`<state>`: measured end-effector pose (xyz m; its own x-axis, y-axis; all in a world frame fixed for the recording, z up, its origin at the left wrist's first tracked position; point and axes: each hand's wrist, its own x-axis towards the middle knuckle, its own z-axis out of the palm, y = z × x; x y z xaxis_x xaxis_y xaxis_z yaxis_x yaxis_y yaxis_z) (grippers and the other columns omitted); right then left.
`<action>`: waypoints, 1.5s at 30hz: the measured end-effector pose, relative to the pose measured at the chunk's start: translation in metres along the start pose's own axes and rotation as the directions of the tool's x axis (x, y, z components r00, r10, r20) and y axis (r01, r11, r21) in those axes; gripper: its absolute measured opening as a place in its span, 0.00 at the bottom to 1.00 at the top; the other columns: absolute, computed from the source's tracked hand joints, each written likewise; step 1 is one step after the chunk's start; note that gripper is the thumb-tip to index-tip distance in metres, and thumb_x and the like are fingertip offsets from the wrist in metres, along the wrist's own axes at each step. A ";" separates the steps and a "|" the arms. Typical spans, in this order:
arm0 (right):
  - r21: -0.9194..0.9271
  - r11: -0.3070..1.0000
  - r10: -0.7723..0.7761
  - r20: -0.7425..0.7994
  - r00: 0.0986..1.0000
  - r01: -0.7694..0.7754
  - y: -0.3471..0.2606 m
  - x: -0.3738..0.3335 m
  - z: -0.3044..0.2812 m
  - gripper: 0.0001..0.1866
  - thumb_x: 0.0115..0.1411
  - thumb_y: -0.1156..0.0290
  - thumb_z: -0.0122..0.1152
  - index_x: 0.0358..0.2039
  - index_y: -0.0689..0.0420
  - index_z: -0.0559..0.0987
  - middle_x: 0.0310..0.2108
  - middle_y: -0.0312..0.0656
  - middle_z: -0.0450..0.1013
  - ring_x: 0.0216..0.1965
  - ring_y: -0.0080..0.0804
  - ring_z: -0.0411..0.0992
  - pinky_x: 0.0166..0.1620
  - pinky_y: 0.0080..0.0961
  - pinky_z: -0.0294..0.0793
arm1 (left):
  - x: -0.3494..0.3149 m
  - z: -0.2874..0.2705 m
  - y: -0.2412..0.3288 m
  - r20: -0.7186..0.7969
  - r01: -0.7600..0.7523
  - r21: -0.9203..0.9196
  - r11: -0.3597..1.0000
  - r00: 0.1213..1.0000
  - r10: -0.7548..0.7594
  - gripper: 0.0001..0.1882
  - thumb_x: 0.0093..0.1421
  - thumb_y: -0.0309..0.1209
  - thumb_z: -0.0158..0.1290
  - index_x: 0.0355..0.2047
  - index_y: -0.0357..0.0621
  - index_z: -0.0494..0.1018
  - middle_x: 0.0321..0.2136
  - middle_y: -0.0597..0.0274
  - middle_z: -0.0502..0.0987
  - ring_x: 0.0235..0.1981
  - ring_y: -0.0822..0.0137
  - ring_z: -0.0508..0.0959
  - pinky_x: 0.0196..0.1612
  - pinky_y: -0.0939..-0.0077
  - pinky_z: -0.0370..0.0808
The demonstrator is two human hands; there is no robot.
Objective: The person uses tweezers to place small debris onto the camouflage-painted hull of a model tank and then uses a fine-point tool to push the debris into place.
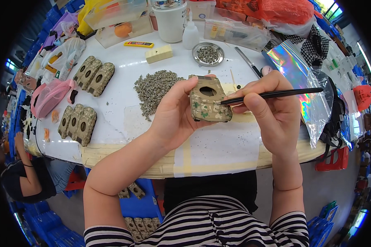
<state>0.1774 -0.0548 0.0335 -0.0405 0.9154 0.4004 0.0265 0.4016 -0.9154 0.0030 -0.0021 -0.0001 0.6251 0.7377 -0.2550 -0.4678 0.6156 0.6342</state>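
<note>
My left hand [175, 105] is closed around a camouflage-painted model tank hull [212, 108], tilted with its top toward me. An oval opening shows in the hull's upper part. My right hand [272, 109] pinches black tweezers [292, 93], with the tip at the hull's top face just below the opening. Whether a small part sits in the tip is too small to tell. Left of my left hand lies a heap of tiny grey-green parts [154, 88]. Beyond the hull, a round metal dish [223, 57] holds more such parts.
Camouflage hulls stand in two rows on the left [101, 78], [85, 125]. A cream block [159, 54], a yellow box-cutter case [139, 44], a white squeeze bottle [190, 35] and a knife [249, 61] lie farther back. Shiny plastic bags [294, 78] cover the right. Another person [31, 177] sits at left.
</note>
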 end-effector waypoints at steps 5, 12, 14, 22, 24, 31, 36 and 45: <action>-0.086 0.996 -0.034 0.042 0.999 0.037 0.001 0.001 -0.003 0.07 0.60 0.73 0.55 0.32 0.64 0.70 0.29 0.43 0.73 0.31 0.24 0.74 0.35 0.17 0.76 | 0.000 0.001 0.000 0.008 0.001 -0.001 1.000 1.000 -0.001 0.28 0.62 0.45 0.38 0.56 0.39 0.61 0.45 0.54 0.73 0.44 0.65 0.75 0.44 0.70 0.76; -0.028 0.999 -0.026 -0.017 1.000 0.025 0.002 0.000 0.001 0.05 0.58 0.76 0.58 0.31 0.65 0.74 0.26 0.35 0.70 0.28 0.17 0.71 0.33 0.12 0.73 | 0.001 -0.002 0.000 0.023 0.000 -0.006 1.000 1.000 0.000 0.28 0.62 0.45 0.37 0.56 0.39 0.61 0.45 0.55 0.73 0.43 0.65 0.76 0.43 0.69 0.76; -0.041 0.998 -0.037 -0.010 0.999 0.037 0.002 0.000 0.000 0.05 0.58 0.76 0.58 0.31 0.65 0.74 0.26 0.36 0.70 0.28 0.17 0.71 0.33 0.12 0.73 | 0.001 0.000 0.000 0.010 0.005 -0.007 1.000 1.000 -0.005 0.27 0.62 0.45 0.37 0.56 0.40 0.61 0.45 0.56 0.73 0.43 0.66 0.76 0.44 0.69 0.76; -0.035 0.998 -0.045 -0.017 0.999 0.044 0.003 0.000 0.000 0.05 0.58 0.76 0.59 0.31 0.64 0.73 0.27 0.36 0.70 0.28 0.17 0.71 0.33 0.12 0.73 | 0.001 -0.003 0.001 0.055 0.020 -0.021 1.000 0.998 -0.019 0.23 0.62 0.45 0.40 0.52 0.44 0.63 0.43 0.59 0.72 0.44 0.67 0.75 0.47 0.65 0.72; -0.023 0.999 -0.039 -0.027 0.999 0.038 0.003 -0.001 0.001 0.05 0.58 0.76 0.59 0.31 0.64 0.73 0.27 0.36 0.70 0.28 0.17 0.71 0.33 0.13 0.73 | 0.001 -0.003 0.001 0.050 0.015 -0.016 1.000 0.999 -0.015 0.23 0.62 0.45 0.40 0.52 0.44 0.63 0.43 0.59 0.72 0.43 0.67 0.75 0.47 0.65 0.73; -0.016 0.999 -0.034 -0.029 0.999 0.034 0.003 -0.001 0.001 0.05 0.57 0.76 0.59 0.31 0.64 0.73 0.27 0.36 0.71 0.28 0.17 0.71 0.33 0.13 0.73 | 0.001 -0.001 0.000 0.014 -0.005 0.017 1.000 1.000 0.004 0.27 0.62 0.46 0.37 0.55 0.42 0.63 0.43 0.58 0.74 0.42 0.68 0.76 0.43 0.72 0.76; -0.025 0.999 -0.044 -0.022 0.999 0.044 0.004 -0.001 0.001 0.05 0.57 0.76 0.59 0.30 0.64 0.73 0.26 0.36 0.71 0.28 0.17 0.71 0.33 0.13 0.73 | 0.000 0.001 0.000 0.006 -0.001 0.018 1.000 1.000 0.001 0.27 0.62 0.46 0.37 0.55 0.41 0.62 0.43 0.58 0.74 0.42 0.68 0.76 0.43 0.72 0.76; -0.153 0.983 -0.086 0.078 0.993 0.097 0.003 0.000 -0.004 0.07 0.61 0.72 0.52 0.33 0.64 0.69 0.31 0.48 0.74 0.33 0.28 0.75 0.35 0.19 0.78 | 0.001 -0.001 0.000 0.026 -0.006 0.009 1.000 1.000 0.006 0.27 0.62 0.46 0.37 0.55 0.41 0.62 0.43 0.57 0.74 0.42 0.68 0.76 0.43 0.72 0.76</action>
<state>0.1818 -0.0531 0.0312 -0.1205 0.8726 0.4733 0.1750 0.4880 -0.8551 0.0030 -0.0017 -0.0009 0.6384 0.7338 -0.2321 -0.4660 0.6086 0.6422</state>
